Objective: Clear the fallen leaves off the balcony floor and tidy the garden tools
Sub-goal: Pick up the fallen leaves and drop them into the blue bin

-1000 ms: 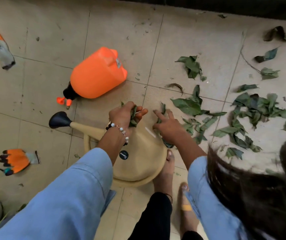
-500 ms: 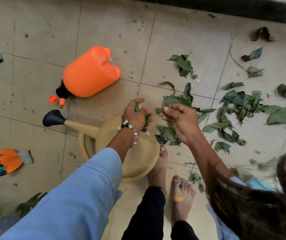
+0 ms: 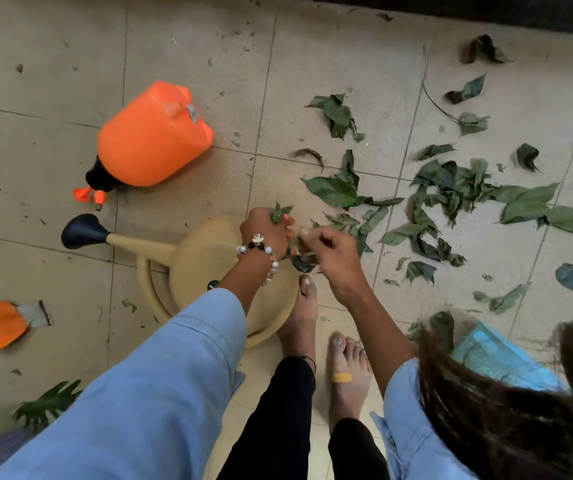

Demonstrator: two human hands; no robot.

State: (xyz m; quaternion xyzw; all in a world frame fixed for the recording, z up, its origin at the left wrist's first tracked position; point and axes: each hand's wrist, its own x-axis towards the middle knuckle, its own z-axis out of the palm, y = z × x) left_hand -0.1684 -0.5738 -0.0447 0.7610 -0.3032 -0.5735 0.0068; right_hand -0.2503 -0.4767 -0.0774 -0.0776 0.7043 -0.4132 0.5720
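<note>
Head view: my left hand is fisted round a small bunch of leaves, tips poking out the top. My right hand sits just beside it, fingers curled, pinching more leaf at the gap between the two hands. Both hang above the beige watering can, which lies on its side on the tiled floor by my bare feet.

Most of the fallen leaves are scattered over the tiles to my right, well apart from my hands. Tools not tidied yet: orange sprayer tipped over beyond the can, one orange glove at far left.

Handling, my guess: leaves are light, limp, soft, nothing to break. They'll slip out of a loose grip, so rake them into a clump and squeeze, don't pick singly. The can looks like light plastic; take it by the handle loop.

Versus half a second ago: right hand was spread palm-down over the leaves, now it's lifted and closed against the left. Left fist unchanged.
</note>
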